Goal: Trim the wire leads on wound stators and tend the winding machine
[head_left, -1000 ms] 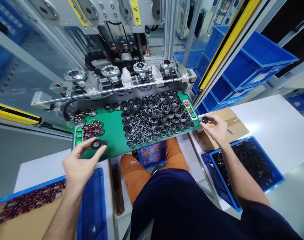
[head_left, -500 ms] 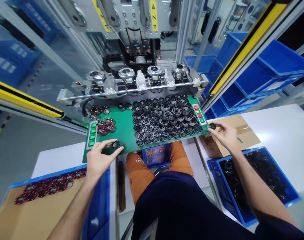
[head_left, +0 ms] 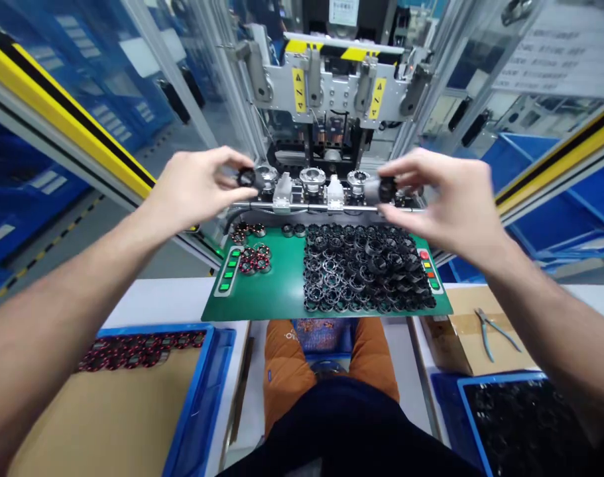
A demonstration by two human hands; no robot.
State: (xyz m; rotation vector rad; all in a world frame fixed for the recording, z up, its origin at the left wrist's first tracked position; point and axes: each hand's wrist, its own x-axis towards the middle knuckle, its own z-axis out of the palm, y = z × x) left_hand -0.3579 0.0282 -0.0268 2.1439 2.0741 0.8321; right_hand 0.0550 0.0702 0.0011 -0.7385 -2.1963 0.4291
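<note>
My left hand (head_left: pixel 195 184) is raised at the left of the machine, thumb and fingers pinching a black stator core (head_left: pixel 248 177). It hangs close in front of the leftmost round metal holder (head_left: pixel 268 175). On the other side my right hand (head_left: pixel 443 199), blurred by motion, grips a second stator core (head_left: pixel 380 190) with a silvery side. This one is near the holder (head_left: pixel 357 180) right of centre and partly hides what lies behind. Below both hands, bare black stator cores (head_left: pixel 331 265) are stacked on the green mat (head_left: pixel 276 298).
Several wire-wound stators (head_left: pixel 254 260) sit at the mat's left, near a button panel (head_left: pixel 228 271). Another panel (head_left: pixel 431 270) is at its right. Pliers (head_left: pixel 488 334) lie on a cardboard box (head_left: pixel 461 324). Blue bins (head_left: pixel 207 371) stand at both sides; yellow-black posts (head_left: pixel 83 112) flank the machine.
Both hands have risen from the mat's edges toward the machine's holders, each carrying a stator core. The view has tilted up, showing more of the machine, and the pliers are now uncovered.
</note>
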